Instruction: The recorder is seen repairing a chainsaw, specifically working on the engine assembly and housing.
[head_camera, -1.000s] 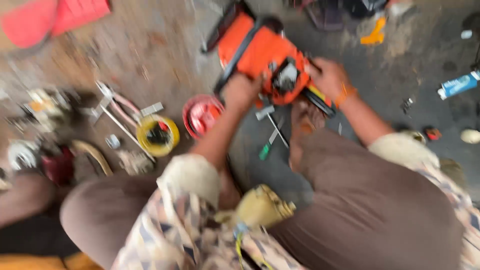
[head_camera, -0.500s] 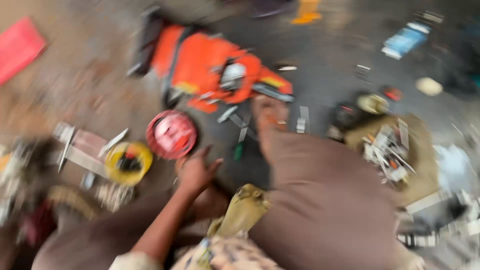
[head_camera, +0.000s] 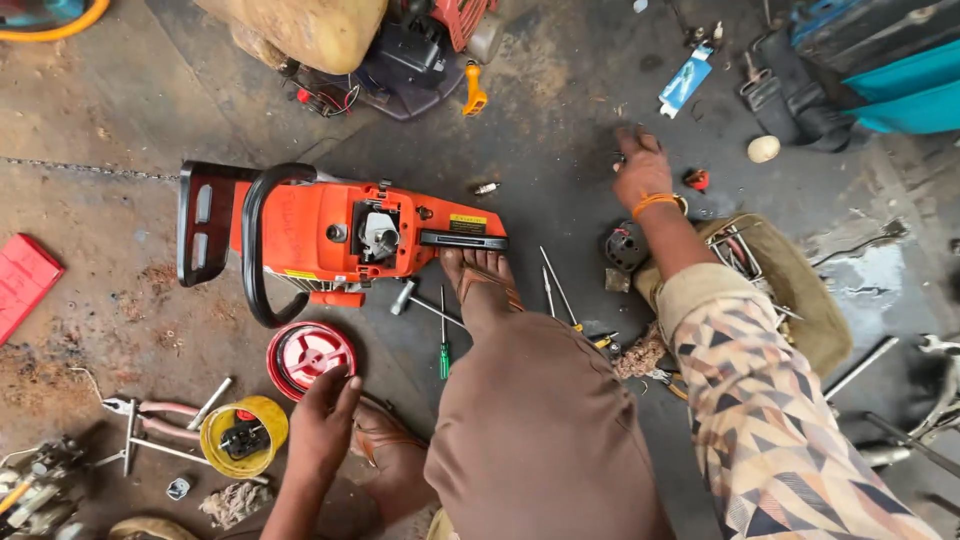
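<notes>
Left hand (head_camera: 322, 425) fingers loose, empty, beside round red plastic cover (head_camera: 310, 354) | right hand (head_camera: 640, 170) spread on floor, perhaps touching something | orange chainsaw body (head_camera: 335, 232) lies crosswise, nearer left.

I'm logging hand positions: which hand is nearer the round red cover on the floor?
Left. The left hand rests just below the round red cover, nearly touching its rim. The right hand reaches far across, beyond the orange chainsaw.

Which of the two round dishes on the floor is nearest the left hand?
The red round cover, just above the left hand. The yellow dish holding small parts lies farther to its left.
</notes>
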